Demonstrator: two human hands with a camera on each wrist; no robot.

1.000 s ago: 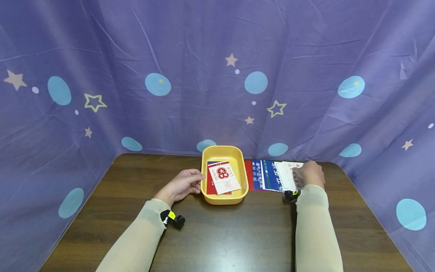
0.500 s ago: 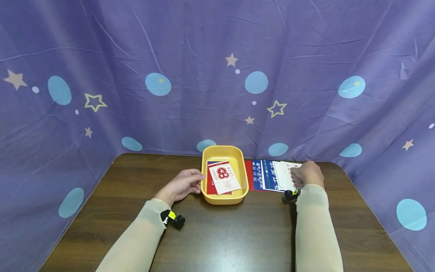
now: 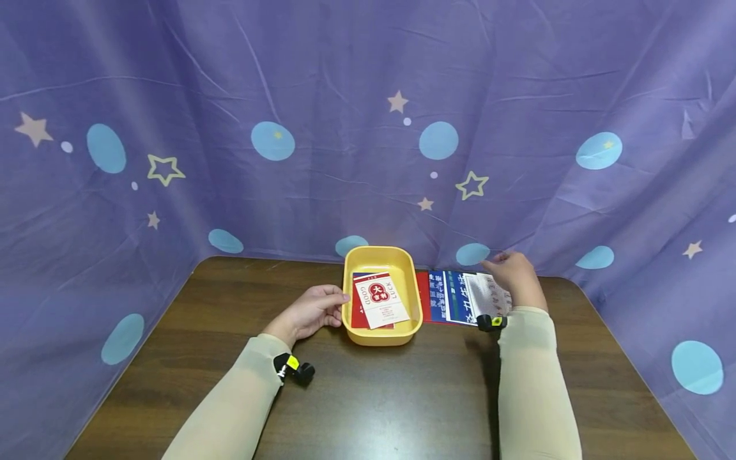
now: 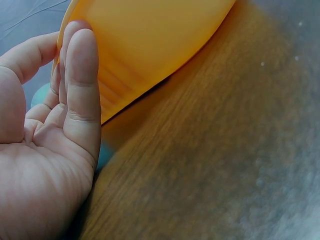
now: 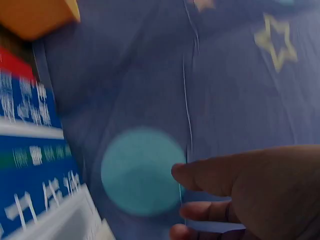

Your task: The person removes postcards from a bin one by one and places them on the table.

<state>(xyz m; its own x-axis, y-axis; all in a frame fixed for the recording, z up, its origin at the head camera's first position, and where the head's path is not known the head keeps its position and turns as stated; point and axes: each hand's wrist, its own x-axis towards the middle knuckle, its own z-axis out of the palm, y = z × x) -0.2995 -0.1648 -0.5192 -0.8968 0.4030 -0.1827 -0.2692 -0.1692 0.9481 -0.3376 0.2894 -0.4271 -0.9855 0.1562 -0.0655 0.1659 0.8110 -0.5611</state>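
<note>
One tray [image 3: 382, 341] at 6 o'clock, on one table [image 3: 241, 297]. One left hand [image 3: 315, 312] at the tray's 9 and one right hand [image 3: 516, 279] around its 3, so two total, plus two sleeves [image 3: 230, 393] and two wrist cams [image 3: 301, 372]. In the tray: one white card [image 3: 384, 310] and at least one red card [image 3: 358, 317] under it. At the tray's 3, at least four more cards [image 3: 456, 300], overlapping, so no exact number. One curtain [image 3: 345, 70] at 12: ten blue ovals [image 3: 439, 140], five tan stars [image 3: 397, 101].

"GOOD LUCK" — on white card [image 3: 381, 303]
</note>
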